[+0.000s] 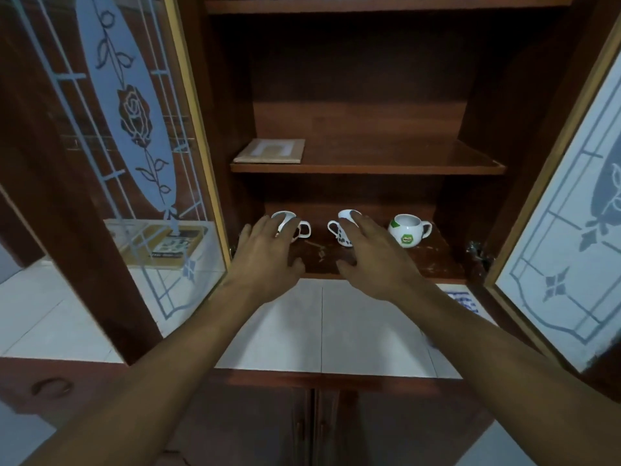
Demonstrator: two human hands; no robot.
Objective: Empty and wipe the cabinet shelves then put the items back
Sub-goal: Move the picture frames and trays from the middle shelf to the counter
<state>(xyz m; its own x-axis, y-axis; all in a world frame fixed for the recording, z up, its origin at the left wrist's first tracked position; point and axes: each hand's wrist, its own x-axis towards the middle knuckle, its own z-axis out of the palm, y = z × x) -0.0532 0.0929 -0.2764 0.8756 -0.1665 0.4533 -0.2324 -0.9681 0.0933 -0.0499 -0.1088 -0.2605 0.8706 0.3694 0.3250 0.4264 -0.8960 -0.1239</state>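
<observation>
At the far left, an open cabinet door (127, 129) of glass etched with a rose swings out, and through it a flat box (171, 245) shows lying on the white tiled surface (319, 331). Inside the cabinet (353, 79), a thin tan packet (268, 151) lies flat at the left end of the middle shelf (386, 159). Below it, on the bottom shelf (433, 260), three white cups stand in a row. The left hand (268, 250) reaches in with fingers stretched loosely over the left cup (285, 218), thumb splayed out to the side and not wrapped round it; the cup's handle points right. The right hand (373, 250) lies the same way across the middle cup (342, 235), a dark-patterned one that sits tilted with its handle to the left, fingers extended on top and thumb held apart, so neither hand has closed a grip. Just beside it to the right, the round cup with a green logo (408, 230) stands upright and untouched. A blue-and-white cloth (465, 299) peeks out on the surface by the right forearm, and the second etched door (571, 230) hangs open at the far right.
</observation>
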